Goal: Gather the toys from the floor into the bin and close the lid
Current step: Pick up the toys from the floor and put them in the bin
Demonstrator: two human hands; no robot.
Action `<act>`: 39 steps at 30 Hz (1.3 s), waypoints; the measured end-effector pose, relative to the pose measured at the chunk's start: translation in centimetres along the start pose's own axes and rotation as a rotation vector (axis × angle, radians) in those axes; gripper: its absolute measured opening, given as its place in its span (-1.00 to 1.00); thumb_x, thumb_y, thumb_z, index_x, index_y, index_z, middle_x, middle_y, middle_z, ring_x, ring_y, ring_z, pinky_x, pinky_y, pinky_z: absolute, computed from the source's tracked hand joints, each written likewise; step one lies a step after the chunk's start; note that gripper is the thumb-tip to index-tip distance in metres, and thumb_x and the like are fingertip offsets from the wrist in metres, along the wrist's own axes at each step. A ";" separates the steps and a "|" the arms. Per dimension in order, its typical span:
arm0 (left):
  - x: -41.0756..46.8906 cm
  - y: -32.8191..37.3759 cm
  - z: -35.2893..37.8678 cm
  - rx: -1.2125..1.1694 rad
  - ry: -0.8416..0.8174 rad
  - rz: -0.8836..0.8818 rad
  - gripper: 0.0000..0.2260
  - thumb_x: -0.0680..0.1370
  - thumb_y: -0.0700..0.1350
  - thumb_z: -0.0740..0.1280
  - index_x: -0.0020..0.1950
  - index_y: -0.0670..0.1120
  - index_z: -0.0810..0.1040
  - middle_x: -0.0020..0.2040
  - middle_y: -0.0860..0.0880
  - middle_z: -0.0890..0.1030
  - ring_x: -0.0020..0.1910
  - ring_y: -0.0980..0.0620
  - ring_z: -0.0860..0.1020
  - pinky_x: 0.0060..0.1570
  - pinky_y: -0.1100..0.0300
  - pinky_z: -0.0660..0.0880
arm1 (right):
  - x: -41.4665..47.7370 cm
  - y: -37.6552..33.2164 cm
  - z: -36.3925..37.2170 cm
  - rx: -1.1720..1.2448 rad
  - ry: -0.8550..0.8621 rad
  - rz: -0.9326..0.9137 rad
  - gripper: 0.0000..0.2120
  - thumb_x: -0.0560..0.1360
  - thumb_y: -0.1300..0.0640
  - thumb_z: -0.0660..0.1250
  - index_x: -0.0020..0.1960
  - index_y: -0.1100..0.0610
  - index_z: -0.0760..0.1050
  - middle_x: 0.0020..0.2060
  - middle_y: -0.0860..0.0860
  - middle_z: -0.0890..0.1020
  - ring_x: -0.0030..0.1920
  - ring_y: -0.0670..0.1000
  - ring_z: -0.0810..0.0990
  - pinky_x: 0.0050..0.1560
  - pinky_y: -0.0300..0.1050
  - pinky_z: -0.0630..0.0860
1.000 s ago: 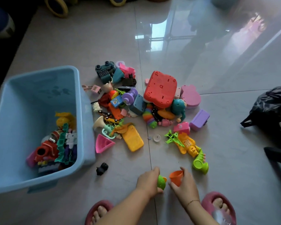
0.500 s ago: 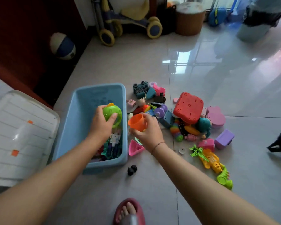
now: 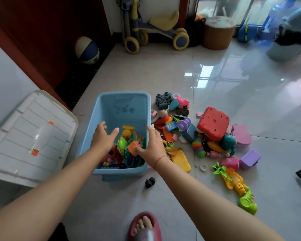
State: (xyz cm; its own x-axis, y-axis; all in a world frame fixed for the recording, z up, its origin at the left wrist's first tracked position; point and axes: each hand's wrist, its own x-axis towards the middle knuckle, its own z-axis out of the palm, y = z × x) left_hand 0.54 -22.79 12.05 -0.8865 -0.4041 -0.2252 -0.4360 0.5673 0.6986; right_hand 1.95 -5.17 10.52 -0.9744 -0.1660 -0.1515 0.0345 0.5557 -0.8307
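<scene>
Gathering step: left hand point(image 3: 103, 136), right hand point(image 3: 152, 145) spread wide, empty, over bin point(image 3: 123, 101); orange cup point(image 3: 132, 147) seemingly loose inside. Next: reach right to toy pile point(image 3: 213, 123); lid point(image 3: 33, 136) off.

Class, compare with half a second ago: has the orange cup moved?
Yes. The orange cup has crossed leftward over the right wall of the blue bin and now lies inside it, by the right hand.

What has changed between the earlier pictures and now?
The left hand and right hand carried their toys from the floor to the blue bin and let go: the green toy and orange cup are now inside it, both hands open above. The floor pile and white lid stayed.
</scene>
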 end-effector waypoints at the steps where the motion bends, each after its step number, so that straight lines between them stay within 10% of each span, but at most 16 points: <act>1: -0.2 0.2 0.4 0.018 -0.023 0.009 -0.40 0.54 0.09 0.28 0.48 -0.12 0.15 0.45 -0.10 0.31 0.42 -0.11 0.31 0.38 -0.04 0.27 | -0.2 0.9 -0.3 -0.019 0.036 0.009 -0.15 0.38 0.03 0.45 0.51 0.12 0.06 0.40 0.08 0.25 0.43 0.05 0.22 0.40 -0.14 0.19; 14: -5.9 6.0 14.4 0.122 -0.198 0.599 -0.55 0.50 -0.02 0.35 0.34 -0.11 0.37 0.26 -0.06 0.45 0.28 -0.02 0.41 0.29 0.12 0.34 | -1.1 14.8 -5.4 -0.146 0.179 0.317 -0.19 0.34 -0.02 0.47 0.47 0.09 0.17 0.37 0.08 0.32 0.41 0.07 0.27 0.41 -0.06 0.22; 25: -3.3 -2.5 25.5 0.359 -0.203 0.176 -0.48 0.50 0.04 0.33 0.41 -0.06 0.28 0.37 -0.05 0.35 0.38 -0.02 0.29 0.35 0.13 0.22 | 1.2 23.3 -2.5 -0.225 0.058 0.466 -0.09 0.33 -0.08 0.48 0.50 0.09 0.06 0.43 0.06 0.25 0.46 0.06 0.20 0.44 -0.05 0.19; 39: -2.9 -4.2 26.9 0.345 -0.234 0.243 -0.71 0.47 -0.28 0.34 0.18 -0.12 0.50 0.13 -0.11 0.47 0.09 -0.09 0.49 0.10 0.11 0.40 | 1.7 24.1 -0.5 -0.309 0.029 0.498 -0.08 0.32 0.06 0.41 0.53 0.09 -0.03 0.33 0.14 0.28 0.34 0.20 0.26 0.36 -0.02 0.22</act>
State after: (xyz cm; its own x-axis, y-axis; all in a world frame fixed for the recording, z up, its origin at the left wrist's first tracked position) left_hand 0.76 -4.74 -8.49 -0.9629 -0.0803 -0.2577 -0.2025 0.8463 0.4928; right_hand 0.98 8.34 -9.54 -0.8634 0.1956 -0.4651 0.4273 0.7736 -0.4679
